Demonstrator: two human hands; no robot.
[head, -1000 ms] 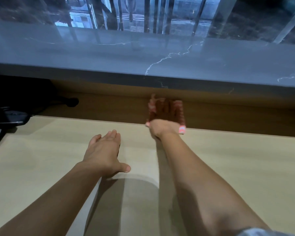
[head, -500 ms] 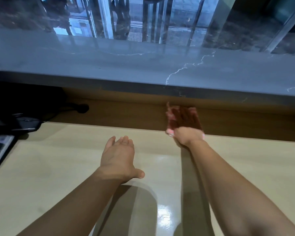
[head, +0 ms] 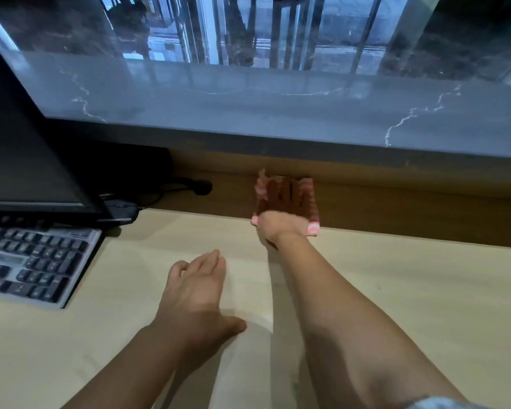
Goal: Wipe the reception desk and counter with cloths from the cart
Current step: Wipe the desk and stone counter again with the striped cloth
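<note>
My right hand (head: 282, 221) reaches forward and presses a pink cloth (head: 309, 191) flat against the brown wooden back panel (head: 410, 209), just under the grey marble counter (head: 248, 113). Its fingers lie spread on the cloth, in the shadow of the counter's overhang. The cloth's lower corners touch the back edge of the pale wooden desk (head: 410, 290). My left hand (head: 195, 290) rests palm down on the desk, nearer to me and to the left, fingers straight, holding nothing.
A black monitor (head: 21, 154) stands at the left, with a keyboard (head: 33, 264) in front of it and a black mouse (head: 121, 209) behind. A dark cable plug (head: 202, 187) sits on the panel left of the cloth.
The right hand and cloth have slid left along the back panel, away from the white marble vein. The left hand shifted left too. Monitor and keyboard have come into view.
</note>
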